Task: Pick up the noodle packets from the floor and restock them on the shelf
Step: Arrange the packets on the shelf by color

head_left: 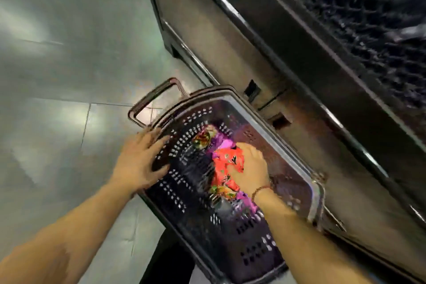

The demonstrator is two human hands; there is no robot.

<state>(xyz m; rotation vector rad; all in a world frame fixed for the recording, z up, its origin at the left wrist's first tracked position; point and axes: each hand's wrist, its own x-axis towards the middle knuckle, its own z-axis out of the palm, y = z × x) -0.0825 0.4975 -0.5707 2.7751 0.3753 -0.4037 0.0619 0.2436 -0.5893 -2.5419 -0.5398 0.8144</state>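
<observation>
Below, left hand [140,159] rests spread on a dark basket's [317,193] rim; right hand [250,168] clasps a red noodle packet [227,166] inside.

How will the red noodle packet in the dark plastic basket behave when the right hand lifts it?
The red printed noodle packet looks crinkled under the right hand, so it probably flexes rather than staying stiff. Its glossy wrapper may be slippery. It is likely light, though the left hand braces the dark perforated plastic basket.
</observation>
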